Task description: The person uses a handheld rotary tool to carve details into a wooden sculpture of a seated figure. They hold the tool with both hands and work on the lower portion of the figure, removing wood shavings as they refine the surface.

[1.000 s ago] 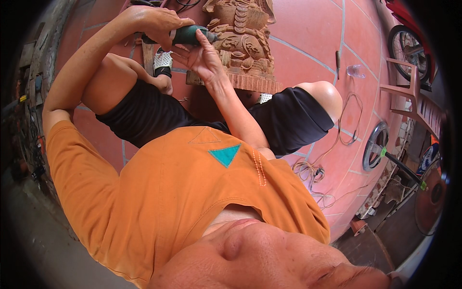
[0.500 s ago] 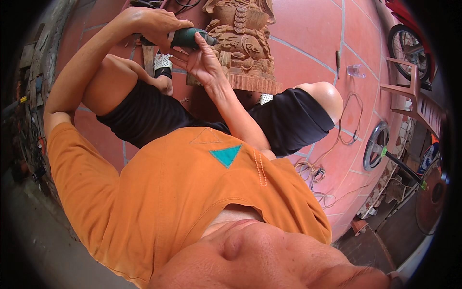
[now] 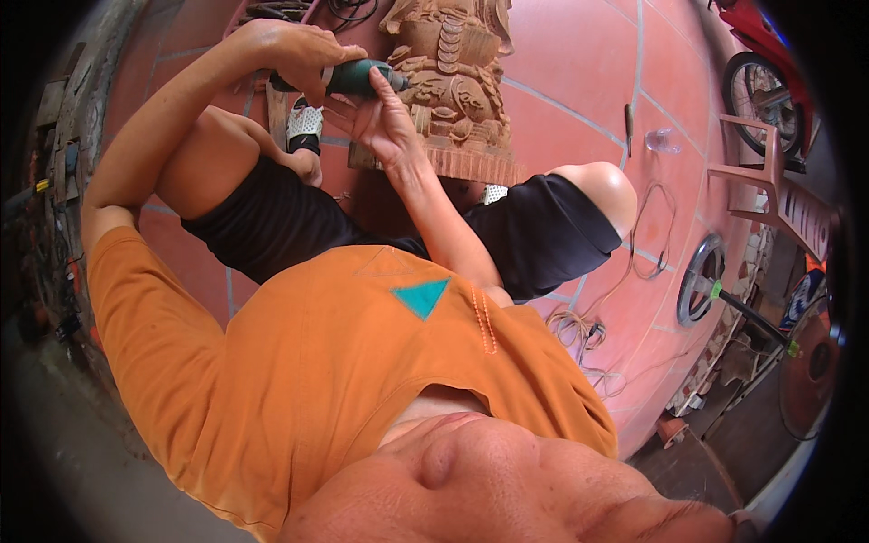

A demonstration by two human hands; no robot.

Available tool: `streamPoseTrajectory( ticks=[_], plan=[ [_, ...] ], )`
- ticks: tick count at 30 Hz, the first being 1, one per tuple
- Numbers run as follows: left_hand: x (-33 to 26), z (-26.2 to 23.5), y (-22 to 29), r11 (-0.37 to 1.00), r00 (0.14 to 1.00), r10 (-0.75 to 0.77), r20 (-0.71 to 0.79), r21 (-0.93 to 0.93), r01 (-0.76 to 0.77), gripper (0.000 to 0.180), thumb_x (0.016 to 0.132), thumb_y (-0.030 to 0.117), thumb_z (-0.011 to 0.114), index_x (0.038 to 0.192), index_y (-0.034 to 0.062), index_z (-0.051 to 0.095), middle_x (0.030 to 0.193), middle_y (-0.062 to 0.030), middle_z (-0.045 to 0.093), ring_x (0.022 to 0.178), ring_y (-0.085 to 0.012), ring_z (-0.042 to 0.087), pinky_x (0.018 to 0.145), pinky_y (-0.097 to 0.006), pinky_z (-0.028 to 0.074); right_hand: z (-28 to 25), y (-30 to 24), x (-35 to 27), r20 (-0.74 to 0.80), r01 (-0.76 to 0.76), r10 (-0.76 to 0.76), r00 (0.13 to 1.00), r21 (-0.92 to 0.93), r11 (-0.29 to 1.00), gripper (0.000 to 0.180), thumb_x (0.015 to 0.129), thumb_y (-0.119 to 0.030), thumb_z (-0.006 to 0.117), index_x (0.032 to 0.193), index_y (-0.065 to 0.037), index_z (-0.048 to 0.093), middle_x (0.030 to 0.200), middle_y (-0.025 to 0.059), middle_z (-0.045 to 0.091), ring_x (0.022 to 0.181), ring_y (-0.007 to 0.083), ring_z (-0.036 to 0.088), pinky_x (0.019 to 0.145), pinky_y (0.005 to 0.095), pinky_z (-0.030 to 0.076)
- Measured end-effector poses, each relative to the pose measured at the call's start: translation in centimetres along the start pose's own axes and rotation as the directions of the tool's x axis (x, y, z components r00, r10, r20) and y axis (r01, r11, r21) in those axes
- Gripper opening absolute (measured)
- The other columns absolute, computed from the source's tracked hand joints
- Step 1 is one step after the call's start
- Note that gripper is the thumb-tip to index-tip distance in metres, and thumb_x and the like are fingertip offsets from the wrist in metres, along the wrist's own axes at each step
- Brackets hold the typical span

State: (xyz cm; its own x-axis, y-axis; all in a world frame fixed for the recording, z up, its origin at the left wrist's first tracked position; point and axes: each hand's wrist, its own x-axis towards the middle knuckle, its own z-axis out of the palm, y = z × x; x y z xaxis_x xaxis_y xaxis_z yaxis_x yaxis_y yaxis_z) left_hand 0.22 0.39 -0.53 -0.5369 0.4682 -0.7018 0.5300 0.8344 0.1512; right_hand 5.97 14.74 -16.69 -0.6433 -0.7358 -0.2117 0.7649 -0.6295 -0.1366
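My left hand point(image 3: 291, 50) is closed around the rear body of a green hand-held power tool point(image 3: 360, 78). My right hand point(image 3: 382, 119) holds the tool's front end from below, with a finger raised along its nose. The tool's tip touches the left side of a carved wooden statue point(image 3: 455, 72), which stands on a reddish tiled floor point(image 3: 561, 63) between my knees. I wear an orange shirt and black shorts.
A white perforated sandal point(image 3: 305, 122) is under my left arm. A chisel-like tool point(image 3: 627, 122) and a clear cup point(image 3: 662, 140) lie to the right of the statue. Cables point(image 3: 588, 330) trail over the floor. Farther right are a round fan point(image 3: 700, 281), a pink chair point(image 3: 769, 185) and a motorcycle wheel point(image 3: 753, 90).
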Motion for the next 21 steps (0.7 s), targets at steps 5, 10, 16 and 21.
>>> streamPoseTrajectory(
  ticks=[5, 10, 16, 21],
  plan=[
    [-0.2, -0.1, -0.3, 0.999, 1.0, 0.024, -0.002, -0.032, -0.024, 0.088, 0.062, 0.025, 0.077, 0.139, 0.0107, 0.035, 0.091, -0.0221, 0.066, 0.092, -0.0388, 0.063, 0.08, -0.044, 0.05, 0.0, 0.5, 0.1, -0.02, 0.001, -0.001, 1.0, 0.017, 1.0, 0.05, 0.09, -0.043, 0.061, 0.124, -0.009, 0.052, 0.115, 0.0145, 0.06, 0.113, 0.0334, 0.057, 0.1, 0.0543, 0.044],
    [-0.6, -1.1, 0.1, 1.0, 0.998, 0.022, 0.065, -0.008, -0.021, 0.087, 0.063, 0.03, 0.079, 0.138, 0.0106, 0.038, 0.097, -0.0226, 0.066, 0.096, -0.0377, 0.063, 0.083, -0.043, 0.05, -0.6, 0.3, 0.4, -0.006, -0.013, 0.013, 1.0, 0.006, 1.0, 0.049, 0.089, -0.044, 0.062, 0.123, -0.01, 0.053, 0.116, 0.0126, 0.062, 0.109, 0.0292, 0.06, 0.098, 0.0522, 0.045],
    [-0.3, -1.2, -0.1, 0.998, 0.998, 0.008, 0.062, 0.067, -0.012, 0.089, 0.065, 0.035, 0.078, 0.139, 0.0104, 0.036, 0.105, -0.0229, 0.064, 0.101, -0.0376, 0.062, 0.087, -0.043, 0.049, 0.4, -0.1, -0.2, -0.013, -0.008, 0.008, 1.0, -0.002, 1.0, 0.046, 0.089, -0.043, 0.064, 0.12, -0.011, 0.054, 0.11, 0.0116, 0.065, 0.104, 0.0281, 0.062, 0.096, 0.0499, 0.047],
    [-0.6, -1.2, 0.2, 0.999, 0.996, -0.018, 0.083, 0.028, 0.016, 0.093, 0.064, 0.04, 0.078, 0.141, 0.0103, 0.034, 0.105, -0.0226, 0.064, 0.102, -0.0362, 0.061, 0.087, -0.042, 0.048, 0.3, 0.1, -0.2, -0.029, 0.0, 0.001, 1.0, 0.033, 0.999, 0.044, 0.087, -0.038, 0.067, 0.119, -0.011, 0.053, 0.111, 0.012, 0.064, 0.104, 0.0289, 0.062, 0.093, 0.0502, 0.049]
  ],
)
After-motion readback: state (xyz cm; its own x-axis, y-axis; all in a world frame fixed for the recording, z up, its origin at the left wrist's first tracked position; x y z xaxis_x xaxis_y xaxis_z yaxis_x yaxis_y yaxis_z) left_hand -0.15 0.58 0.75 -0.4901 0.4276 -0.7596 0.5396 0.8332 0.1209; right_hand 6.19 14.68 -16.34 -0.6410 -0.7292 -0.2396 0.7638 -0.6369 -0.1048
